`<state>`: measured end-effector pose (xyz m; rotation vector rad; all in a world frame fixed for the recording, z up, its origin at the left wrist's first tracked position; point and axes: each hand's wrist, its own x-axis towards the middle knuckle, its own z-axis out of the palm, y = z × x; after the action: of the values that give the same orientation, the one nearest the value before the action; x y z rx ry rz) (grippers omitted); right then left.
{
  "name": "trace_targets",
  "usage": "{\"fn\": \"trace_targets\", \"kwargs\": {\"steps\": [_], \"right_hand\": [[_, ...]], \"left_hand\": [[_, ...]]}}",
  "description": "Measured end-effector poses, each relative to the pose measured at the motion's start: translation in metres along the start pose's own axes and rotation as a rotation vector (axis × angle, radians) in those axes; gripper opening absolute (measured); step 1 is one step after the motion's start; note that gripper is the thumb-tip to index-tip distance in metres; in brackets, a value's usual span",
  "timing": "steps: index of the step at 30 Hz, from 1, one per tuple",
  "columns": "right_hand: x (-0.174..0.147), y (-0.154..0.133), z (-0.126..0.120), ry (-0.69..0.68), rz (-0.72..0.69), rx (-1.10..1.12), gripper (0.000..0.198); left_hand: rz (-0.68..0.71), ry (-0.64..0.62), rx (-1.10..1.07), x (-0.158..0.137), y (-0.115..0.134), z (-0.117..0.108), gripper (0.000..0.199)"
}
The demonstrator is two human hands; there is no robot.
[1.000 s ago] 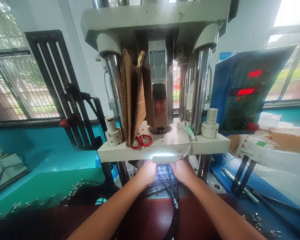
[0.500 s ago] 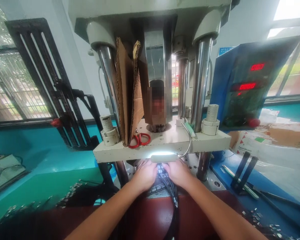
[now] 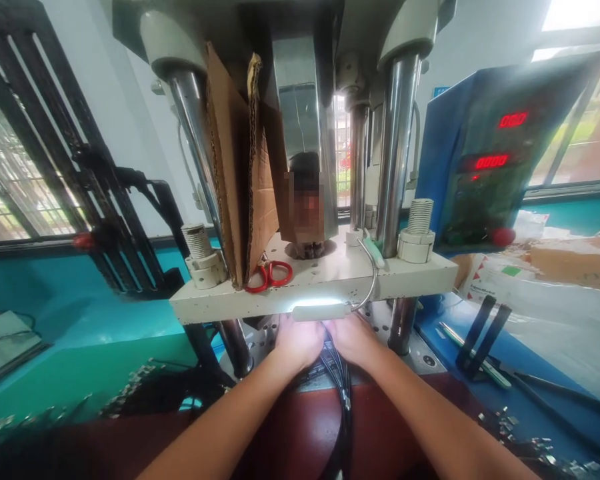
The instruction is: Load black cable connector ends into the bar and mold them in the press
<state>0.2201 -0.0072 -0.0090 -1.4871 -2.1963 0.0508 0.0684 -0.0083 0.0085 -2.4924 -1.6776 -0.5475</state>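
Under the press's pale upper plate (image 3: 395, 273), both hands are close together in the light of a small lamp (image 3: 320, 311). My left hand (image 3: 301, 343) is closed, its knuckles up and its fingers curled at the upper ends of a bundle of black cables (image 3: 347, 410). From the other side my right hand (image 3: 351, 341) closes on the same bundle, thumb towards the left one. The cables run down between my wrists over the dark red front surface (image 3: 375, 427). Fingertips and cable ends are lost behind the hands and in glare. A metal mould (image 3: 313, 375) partly shows beneath.
Red-handled scissors (image 3: 270, 275) and folded cardboard (image 3: 235, 173) rest on the plate. Steel columns (image 3: 403, 153) flank it. A blue control box (image 3: 480, 153) with red digits stands right. More cables with metal ends (image 3: 130, 390) lie left, others (image 3: 525, 440) right.
The view has shifted a little, so the press sits further left and slightly higher. My hands have drawn closer together over the cable tops, covering more of the mould.
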Motion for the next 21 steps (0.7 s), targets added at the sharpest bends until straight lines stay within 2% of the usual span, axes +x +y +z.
{"fn": "trace_targets", "kwargs": {"steps": [7,13,21], "right_hand": [[-0.002,-0.005,-0.002,0.035,-0.013,-0.008,0.032],[-0.001,-0.004,-0.001,0.030,-0.013,-0.005,0.034],[0.001,-0.002,-0.001,0.002,-0.015,-0.023,0.036]], "left_hand": [[0.017,-0.002,0.021,-0.008,-0.004,-0.009,0.028],[0.040,-0.002,0.022,-0.021,-0.015,-0.010,0.036],[-0.015,-0.010,0.014,-0.010,-0.010,-0.004,0.034]]}}
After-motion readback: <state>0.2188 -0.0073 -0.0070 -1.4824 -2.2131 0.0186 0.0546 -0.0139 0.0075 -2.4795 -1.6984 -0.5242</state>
